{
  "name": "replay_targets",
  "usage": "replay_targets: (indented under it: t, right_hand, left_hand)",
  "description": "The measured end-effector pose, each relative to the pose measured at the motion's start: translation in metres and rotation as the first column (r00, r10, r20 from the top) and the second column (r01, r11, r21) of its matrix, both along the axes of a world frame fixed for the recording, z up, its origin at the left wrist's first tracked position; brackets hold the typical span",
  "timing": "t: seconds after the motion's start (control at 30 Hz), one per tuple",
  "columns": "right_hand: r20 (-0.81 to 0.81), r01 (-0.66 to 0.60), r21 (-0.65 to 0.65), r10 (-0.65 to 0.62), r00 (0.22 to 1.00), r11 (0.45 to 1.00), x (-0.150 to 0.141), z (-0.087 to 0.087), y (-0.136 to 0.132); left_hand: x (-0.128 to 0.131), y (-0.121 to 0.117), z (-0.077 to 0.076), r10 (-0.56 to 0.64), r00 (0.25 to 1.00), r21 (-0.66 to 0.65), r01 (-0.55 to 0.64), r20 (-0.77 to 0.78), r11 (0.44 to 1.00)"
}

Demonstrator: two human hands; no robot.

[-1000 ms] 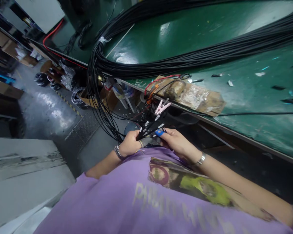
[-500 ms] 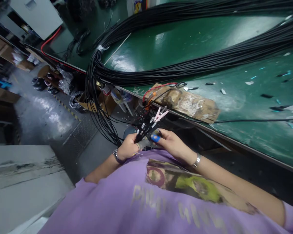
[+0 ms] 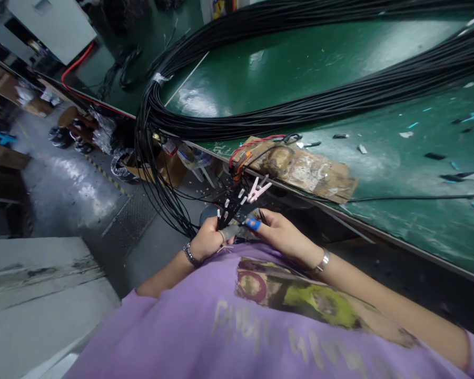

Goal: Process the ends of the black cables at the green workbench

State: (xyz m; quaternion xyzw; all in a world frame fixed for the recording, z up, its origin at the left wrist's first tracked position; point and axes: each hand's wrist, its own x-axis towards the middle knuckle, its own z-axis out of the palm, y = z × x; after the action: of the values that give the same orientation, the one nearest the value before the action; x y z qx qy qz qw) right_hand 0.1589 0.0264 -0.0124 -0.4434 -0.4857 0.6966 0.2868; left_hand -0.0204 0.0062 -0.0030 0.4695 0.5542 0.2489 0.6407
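Clamped in left hand [image 3: 207, 239]: bunch of black cables [image 3: 179, 216], white tips [image 3: 240, 193] poking up past the fingers, just in front of purple shirt [image 3: 169, 326]. Drawn together close beside it, fingers of right hand [image 3: 284, 234], blue wrap [image 3: 253, 224] on thumb; apparently pinching ends of the same cables, though too small and dim to be sure. Looped thickly across green bench [image 3: 316, 58], then hanging over its near edge down to left hand. Just beyond white tips, by that edge: pink clip [image 3: 256, 190]. Lying along the edge: taped board [image 3: 324, 179]. Open for moving: narrow gap between bench edge and shirt, wider floor [image 3: 71, 179] leftward.
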Motion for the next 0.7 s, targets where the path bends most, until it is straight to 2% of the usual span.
replay_targets:
  t: [0.07,0.17,0.27,0.4,0.5,0.6,0.7]
  right_hand:
    - [-0.007,-0.009,0.036,0.009,1.000,0.999,-0.001,0.000,0.001]
    - [-0.065,-0.004,-0.029,0.002,0.998,1.000,-0.001,-0.003,-0.002]
    - [-0.056,0.030,-0.061,-0.034,0.998,0.998,0.000,-0.006,-0.007]
    - [0.095,-0.072,0.180,0.056,0.994,0.981,0.006,-0.003,-0.010]
    - [0.154,-0.164,0.296,0.123,0.980,0.941,0.009,0.003,-0.010]
    - [0.165,-0.174,0.296,0.129,0.978,0.939,0.008,0.008,-0.011]
    - [0.136,-0.148,0.210,0.121,0.983,0.967,0.005,0.008,-0.013]
  left_hand:
    - [0.001,0.001,0.001,-0.038,0.999,-0.038,0.040,0.037,0.998]
    - [0.002,0.002,0.000,-0.050,0.988,-0.134,0.070,0.147,0.988]
    - [0.005,0.002,-0.001,0.050,0.985,-0.135,-0.028,0.162,0.991]
    - [0.010,-0.003,-0.007,0.239,0.971,0.066,-0.240,0.019,0.969]
    - [0.012,-0.008,-0.014,0.287,0.954,0.230,-0.262,-0.082,0.937]
    - [0.011,-0.011,-0.019,0.293,0.942,0.374,-0.216,-0.163,0.902]
    - [0.010,-0.011,-0.019,0.299,0.920,0.471,-0.153,-0.253,0.869]
